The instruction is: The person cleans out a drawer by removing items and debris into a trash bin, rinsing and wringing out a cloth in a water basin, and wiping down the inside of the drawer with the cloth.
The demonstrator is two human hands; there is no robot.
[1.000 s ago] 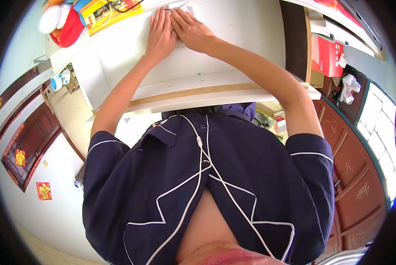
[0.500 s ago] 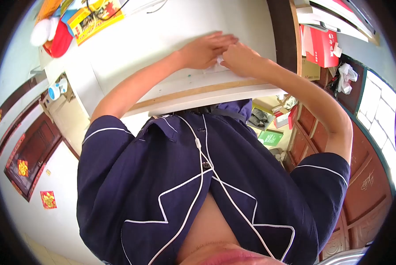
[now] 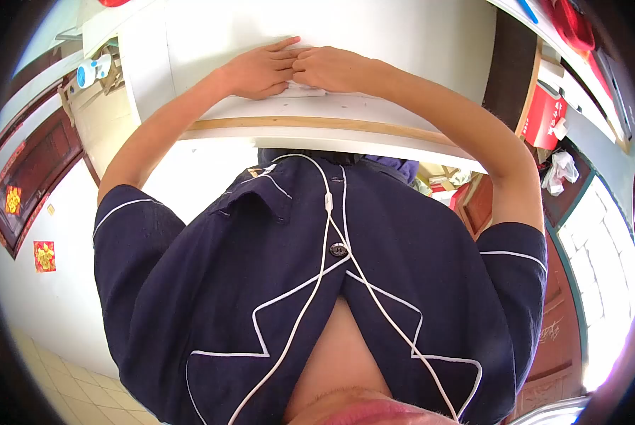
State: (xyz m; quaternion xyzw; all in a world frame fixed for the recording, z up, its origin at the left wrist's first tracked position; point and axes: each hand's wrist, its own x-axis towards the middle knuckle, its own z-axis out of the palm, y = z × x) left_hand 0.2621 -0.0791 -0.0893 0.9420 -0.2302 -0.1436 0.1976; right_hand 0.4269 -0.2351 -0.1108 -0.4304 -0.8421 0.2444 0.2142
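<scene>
On the white surface (image 3: 218,28), near its wood-edged front, my two hands meet. My left hand (image 3: 259,71) lies with its fingers stretched out and somewhat apart, pointing to the right. Overlapping its fingertips, my right hand (image 3: 335,69) has its fingers bent over a crumpled white cloth or tissue (image 3: 305,90). Part of this white piece shows below and between the hands; the rest is hidden under them.
A wooden strip (image 3: 317,123) runs along the surface's front edge, close to my body. A dark panel (image 3: 510,60) bounds the right side. Beyond it are a red box (image 3: 544,117) and a white plastic bag (image 3: 559,173). A white and blue object (image 3: 93,71) stands at left.
Both hands first came from the far part of the surface towards its front edge, the view shifting too. The cable and yellow packet at the upper left have left the view.
</scene>
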